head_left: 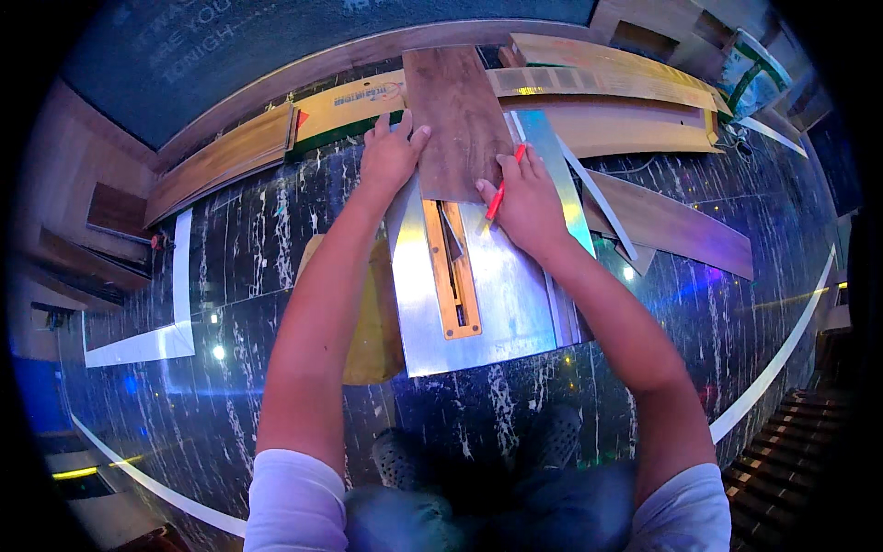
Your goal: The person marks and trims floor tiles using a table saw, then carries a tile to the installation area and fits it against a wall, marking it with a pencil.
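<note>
A brown wood-grain plank (452,110) lies lengthwise across the far part of a shiny metal saw table (510,304). Its near end stops by the yellow slotted insert (451,276), where a saw blade (452,241) shows in the slot. At the plank's left edge rests my left hand (391,158), fingers spread and stretched, thumb touching the wood. My right hand (532,204) lies at the plank's right edge near its near end. A slim red pencil (501,195) is pinched between its fingers, the tip pointing down toward the metal top.
Long cardboard boxes (598,124) lie behind the saw table, with more planks (216,164) at left and a loose plank (681,225) at right. A white strip (598,198) leans beside the table. A white-and-green bag (754,69) stands far right. The floor (248,267) is dark and veined.
</note>
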A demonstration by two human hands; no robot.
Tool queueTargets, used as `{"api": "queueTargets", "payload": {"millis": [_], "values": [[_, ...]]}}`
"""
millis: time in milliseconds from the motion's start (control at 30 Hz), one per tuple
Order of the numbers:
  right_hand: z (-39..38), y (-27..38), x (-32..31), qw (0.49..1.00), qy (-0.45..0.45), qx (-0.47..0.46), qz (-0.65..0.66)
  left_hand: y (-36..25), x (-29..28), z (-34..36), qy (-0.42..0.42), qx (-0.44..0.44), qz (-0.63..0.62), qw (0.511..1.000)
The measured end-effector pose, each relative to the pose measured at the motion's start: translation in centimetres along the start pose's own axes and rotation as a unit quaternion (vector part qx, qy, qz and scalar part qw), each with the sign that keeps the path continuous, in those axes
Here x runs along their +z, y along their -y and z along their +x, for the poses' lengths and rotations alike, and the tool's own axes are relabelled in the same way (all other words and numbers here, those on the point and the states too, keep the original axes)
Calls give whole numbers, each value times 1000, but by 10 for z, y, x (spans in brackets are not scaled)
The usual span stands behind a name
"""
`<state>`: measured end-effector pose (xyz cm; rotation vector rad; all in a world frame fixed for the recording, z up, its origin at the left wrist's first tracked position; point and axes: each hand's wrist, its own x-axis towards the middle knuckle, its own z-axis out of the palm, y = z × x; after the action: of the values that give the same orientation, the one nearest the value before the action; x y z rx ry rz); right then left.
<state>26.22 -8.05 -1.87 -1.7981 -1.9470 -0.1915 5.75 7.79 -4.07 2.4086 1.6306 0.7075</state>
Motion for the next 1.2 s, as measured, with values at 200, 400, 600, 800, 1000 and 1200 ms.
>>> {"api": "queueTargets", "payload": {"millis": [200,400,600,800,1000,1200], "values": [[-6,-2,-6,1000,2,9,14,-6,-5,-8,9,-7,-19,1000],[-10,0,-5,1000,-11,2,4,-7,-7,-8,17,-19,-32,999],[-12,3,-11,1000,-8,5,9,-9,-7,-10,16,-14,-32,999],[-13,5,-12,1000,-12,1,13,1,-2,-10,2,5,-41,999],[-17,3,-12,1000,-22,-10,-4,-1,0,-13,-1,14,-57,998],[-21,3,-12,1000,-21,-3,5,-3,-2,-16,8,-4,-67,998]]}}
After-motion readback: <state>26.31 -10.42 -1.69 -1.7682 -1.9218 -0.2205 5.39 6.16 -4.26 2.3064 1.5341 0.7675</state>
